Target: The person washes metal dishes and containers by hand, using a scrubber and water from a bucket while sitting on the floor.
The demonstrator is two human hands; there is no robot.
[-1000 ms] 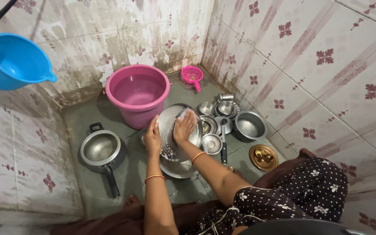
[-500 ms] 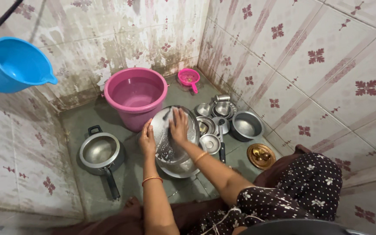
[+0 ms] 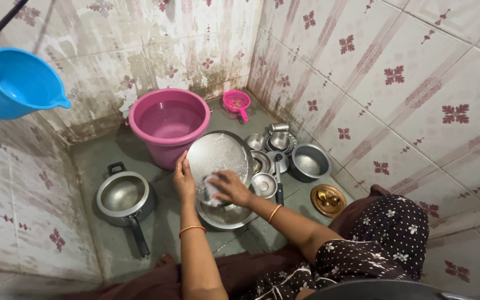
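Steel catches the light on a large round plate (image 3: 220,158) that stands tilted on the wet floor (image 3: 112,244), propped above a steel bowl (image 3: 226,216) just in front of a pink bucket (image 3: 169,125) of water. The left hand (image 3: 184,180) grips the plate's left rim, fingers curled over the edge. The right hand (image 3: 230,188) is closed around a soapy scrubber (image 3: 212,190) and presses it against the lower face of the plate.

To the left sits a steel pot with a black handle (image 3: 123,197). To the right lies a cluster of small steel bowls (image 3: 270,153), a deeper steel pan (image 3: 308,162) and a brass dish (image 3: 329,200). A small pink strainer (image 3: 236,103) rests in the corner, and a blue jug (image 3: 15,83) hangs at upper left against the tiled wall (image 3: 395,83).
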